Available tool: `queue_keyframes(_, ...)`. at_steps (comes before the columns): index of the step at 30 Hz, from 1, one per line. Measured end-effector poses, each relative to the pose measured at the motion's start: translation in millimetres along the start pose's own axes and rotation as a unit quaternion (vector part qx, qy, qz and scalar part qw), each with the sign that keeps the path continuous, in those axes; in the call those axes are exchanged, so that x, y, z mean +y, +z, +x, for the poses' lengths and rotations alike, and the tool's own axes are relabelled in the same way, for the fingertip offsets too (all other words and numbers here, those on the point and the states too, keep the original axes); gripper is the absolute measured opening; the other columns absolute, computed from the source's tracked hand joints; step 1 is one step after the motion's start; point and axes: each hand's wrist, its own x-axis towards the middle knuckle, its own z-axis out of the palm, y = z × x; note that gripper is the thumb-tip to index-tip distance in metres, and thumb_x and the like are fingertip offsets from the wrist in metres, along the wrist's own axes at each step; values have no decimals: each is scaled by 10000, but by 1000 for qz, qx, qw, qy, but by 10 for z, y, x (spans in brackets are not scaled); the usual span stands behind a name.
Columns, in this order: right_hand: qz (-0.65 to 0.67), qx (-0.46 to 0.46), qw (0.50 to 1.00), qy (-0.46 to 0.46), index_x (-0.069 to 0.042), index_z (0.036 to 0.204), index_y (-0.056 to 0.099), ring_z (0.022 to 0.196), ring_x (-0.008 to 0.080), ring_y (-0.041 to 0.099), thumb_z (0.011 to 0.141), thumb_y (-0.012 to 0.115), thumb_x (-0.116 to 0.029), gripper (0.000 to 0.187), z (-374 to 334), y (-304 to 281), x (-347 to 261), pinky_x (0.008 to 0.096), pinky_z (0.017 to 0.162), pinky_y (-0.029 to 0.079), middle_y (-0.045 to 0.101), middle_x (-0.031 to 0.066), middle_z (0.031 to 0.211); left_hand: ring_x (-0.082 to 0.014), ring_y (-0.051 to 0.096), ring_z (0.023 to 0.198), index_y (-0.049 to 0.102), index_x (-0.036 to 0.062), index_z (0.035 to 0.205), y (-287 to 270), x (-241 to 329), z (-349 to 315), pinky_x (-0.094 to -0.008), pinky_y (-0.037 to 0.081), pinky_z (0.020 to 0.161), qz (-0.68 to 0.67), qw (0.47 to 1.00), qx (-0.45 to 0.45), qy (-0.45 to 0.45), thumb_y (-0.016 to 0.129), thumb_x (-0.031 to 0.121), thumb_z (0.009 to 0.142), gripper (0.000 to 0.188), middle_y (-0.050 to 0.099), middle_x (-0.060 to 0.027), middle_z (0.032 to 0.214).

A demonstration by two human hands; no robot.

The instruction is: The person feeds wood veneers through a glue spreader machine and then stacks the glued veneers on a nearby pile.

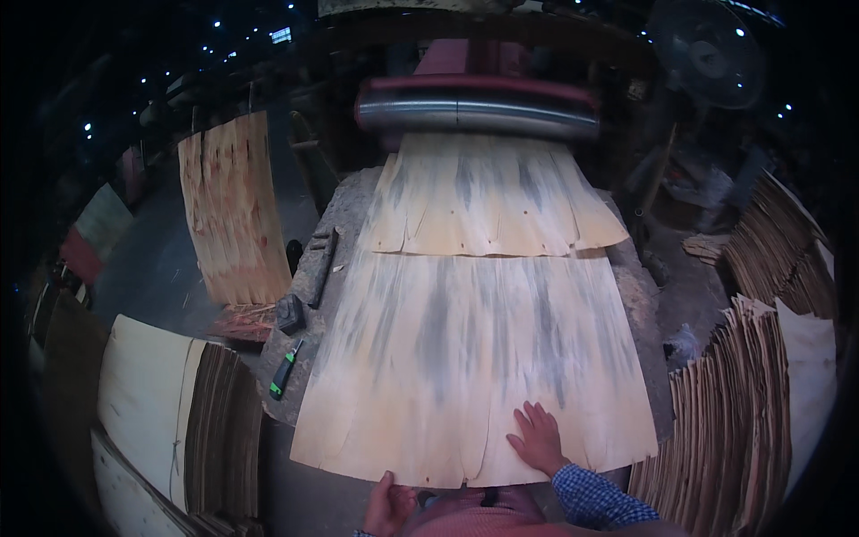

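Observation:
A large, thin wood veneer sheet point(429, 367), pale with grey streaks, lies on the stone-like worktable. Its far edge meets a second veneer sheet point(483, 201), whose near edge is split and overlaps it. My right hand point(540, 438), in a blue checked sleeve, rests flat on the near sheet right of centre, fingers spread. My left hand point(389, 506) is at the sheet's near edge, left of centre. Its thumb points up and touches the edge, apart from the loosely bent fingers, which show just below it.
A shiny metal roller point(483, 112) spans the far end, above the far sheet. On the table's left lie a green-and-black utility knife point(285, 369) and a dark block point(289, 314). Veneer stacks stand at left point(215, 430) and right point(729, 421). A fan point(707, 55) is at the far right.

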Motion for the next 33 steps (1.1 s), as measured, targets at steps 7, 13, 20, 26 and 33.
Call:
queue_keyframes(7, 26, -36, 998, -48, -118, 1379, 503, 1339, 387, 393, 786, 690, -522, 742, -864, -559, -561, 550, 1076, 307, 437, 159, 1450, -190, 664, 792, 522, 43, 1235, 985, 342, -240, -297, 562, 581, 218, 964, -58, 140, 572, 230, 972, 327, 667, -97, 1032)
queue_keyframes(13, -24, -21, 999, -35, -104, 1388, 481, 1354, 380, 364, 728, 696, -278, 716, -847, -847, -588, 563, 1073, 299, 424, 164, 1452, -203, 662, 811, 488, 61, 1291, 1007, 435, -336, -319, 571, 609, 187, 961, -173, 108, 567, 190, 975, 350, 653, -93, 1078)
queue_keyframes(20, -37, -7, 999, -15, -81, 1387, 463, 1328, 407, 380, 697, 635, -137, 713, -1036, -535, -423, 586, 1030, 328, 433, 180, 1429, -209, 672, 775, 510, 48, 1268, 556, 253, -226, -324, 573, 635, 169, 977, -116, 67, 552, 240, 988, 342, 680, -101, 1041)
queue_keyframes(26, -31, -33, 998, -48, -50, 1391, 451, 1322, 411, 385, 681, 666, -157, 749, -1106, -879, -500, 578, 1034, 336, 422, 181, 1437, -167, 671, 749, 576, 41, 1137, 201, 36, -217, -291, 555, 596, 170, 983, -1, 65, 563, 294, 985, 296, 697, -129, 952)
queue_keyframes(33, -16, -56, 995, -75, -77, 1391, 460, 1321, 393, 395, 733, 700, -251, 722, -737, -624, -251, 557, 1041, 337, 432, 151, 1438, -239, 689, 694, 603, 42, 1111, -188, 296, 529, -358, 563, 661, 128, 990, -53, -28, 522, 307, 997, 300, 717, -111, 856)
